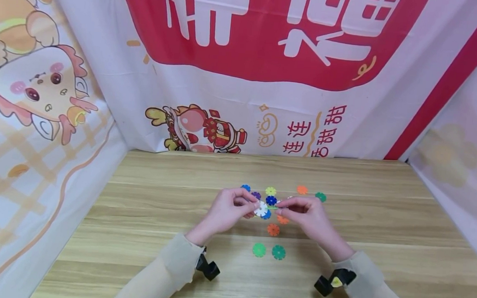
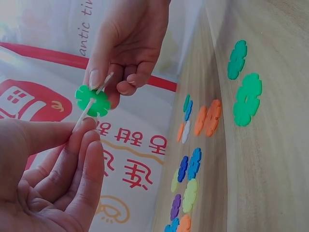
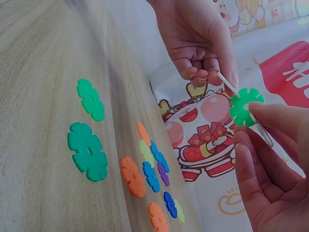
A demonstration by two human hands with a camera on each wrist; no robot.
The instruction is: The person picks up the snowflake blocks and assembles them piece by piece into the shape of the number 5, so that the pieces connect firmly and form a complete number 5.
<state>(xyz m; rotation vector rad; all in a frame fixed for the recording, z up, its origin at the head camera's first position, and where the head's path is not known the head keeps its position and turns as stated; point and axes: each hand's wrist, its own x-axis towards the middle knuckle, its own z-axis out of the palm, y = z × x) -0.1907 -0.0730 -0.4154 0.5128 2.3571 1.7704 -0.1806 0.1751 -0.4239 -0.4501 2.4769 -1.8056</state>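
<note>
Green disc [image 2: 100, 100] between two white discs [image 1: 260, 209]

Held up over the wooden table [image 1: 156, 198], the green disc touches both white discs. The left hand [image 1: 225, 209] pinches one, the right hand [image 1: 309, 217] the other. Coloured discs [image 1: 273, 230] lie scattered on the table; a printed cloth [image 1: 261, 60] hangs behind.

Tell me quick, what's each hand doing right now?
Left hand: pinching a white disc.
Right hand: pinching another white disc, seen edge-on.
</note>
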